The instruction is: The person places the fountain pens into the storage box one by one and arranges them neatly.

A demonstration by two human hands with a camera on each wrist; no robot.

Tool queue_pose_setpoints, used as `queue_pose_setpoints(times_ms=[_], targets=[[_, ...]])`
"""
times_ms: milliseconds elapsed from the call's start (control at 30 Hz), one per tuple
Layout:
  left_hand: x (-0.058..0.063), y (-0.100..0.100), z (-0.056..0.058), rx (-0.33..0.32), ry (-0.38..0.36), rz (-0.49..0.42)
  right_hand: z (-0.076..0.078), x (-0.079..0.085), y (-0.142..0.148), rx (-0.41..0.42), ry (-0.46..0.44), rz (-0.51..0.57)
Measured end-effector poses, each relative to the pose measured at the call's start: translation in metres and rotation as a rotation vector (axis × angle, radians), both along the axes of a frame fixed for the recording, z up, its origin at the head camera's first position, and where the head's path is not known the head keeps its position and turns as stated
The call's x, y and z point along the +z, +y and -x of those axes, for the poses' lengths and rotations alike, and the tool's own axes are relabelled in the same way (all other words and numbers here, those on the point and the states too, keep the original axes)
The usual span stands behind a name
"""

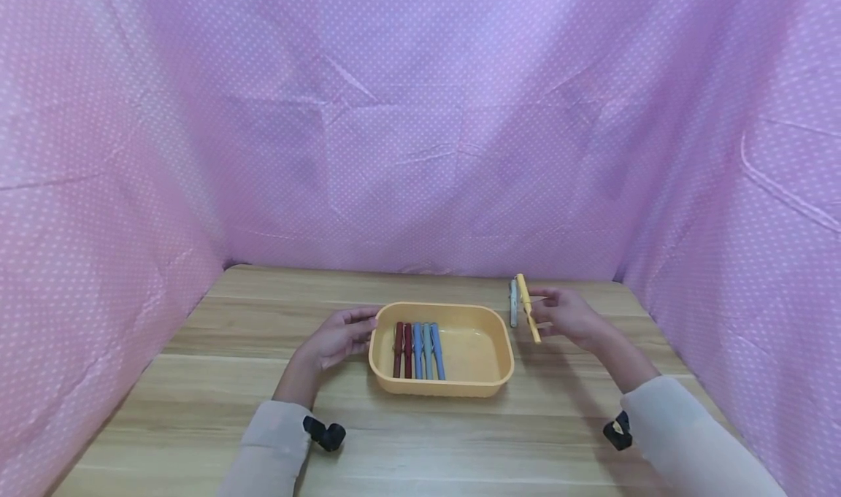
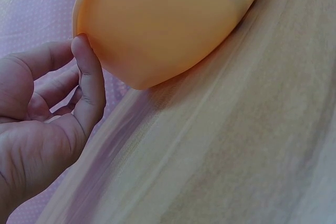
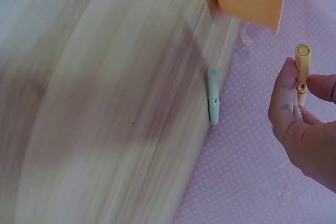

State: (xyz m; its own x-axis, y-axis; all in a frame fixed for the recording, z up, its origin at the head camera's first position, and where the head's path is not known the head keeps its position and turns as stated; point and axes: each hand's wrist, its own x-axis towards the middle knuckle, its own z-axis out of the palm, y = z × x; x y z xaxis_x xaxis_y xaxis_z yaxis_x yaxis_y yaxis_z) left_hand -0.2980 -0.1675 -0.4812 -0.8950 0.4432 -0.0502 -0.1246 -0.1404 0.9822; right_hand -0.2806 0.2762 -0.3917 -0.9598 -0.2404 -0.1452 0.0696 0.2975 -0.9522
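Observation:
My left hand [image 1: 340, 336] is at the left end of a yellow plastic tray [image 1: 442, 387], its thumb and a finger pinching the rim in the left wrist view. Side by side in the tray's left half lie two dark red pens [image 1: 398, 351], two blue pens [image 1: 417, 351] and, between the blue ones, a grey-green pen [image 1: 428, 351]. To the right of the tray, my right hand [image 1: 570, 316] pinches a yellow pen [image 3: 302, 69] between thumb and fingers, held up off the table. A pale green pen [image 3: 213, 98] lies on the table beside that hand.
The wood-grain table [image 1: 217, 380] ends at a pink-purple dotted cloth [image 1: 420, 154], which hangs behind it and on both sides. Black wrist devices [image 1: 325, 434] sit at both sleeves.

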Motion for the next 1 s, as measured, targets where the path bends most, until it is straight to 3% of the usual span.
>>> queue_pose_setpoints(times_ms=[633, 1000], targets=[[-0.001, 0.0, 0.0, 0.005, 0.0, 0.006, -0.013, 0.008, -0.045, 0.093, -0.004, 0.02], [0.001, 0.0, -0.001, -0.004, -0.004, 0.008, -0.016, 0.001, -0.069, 0.137, -0.017, 0.011]])
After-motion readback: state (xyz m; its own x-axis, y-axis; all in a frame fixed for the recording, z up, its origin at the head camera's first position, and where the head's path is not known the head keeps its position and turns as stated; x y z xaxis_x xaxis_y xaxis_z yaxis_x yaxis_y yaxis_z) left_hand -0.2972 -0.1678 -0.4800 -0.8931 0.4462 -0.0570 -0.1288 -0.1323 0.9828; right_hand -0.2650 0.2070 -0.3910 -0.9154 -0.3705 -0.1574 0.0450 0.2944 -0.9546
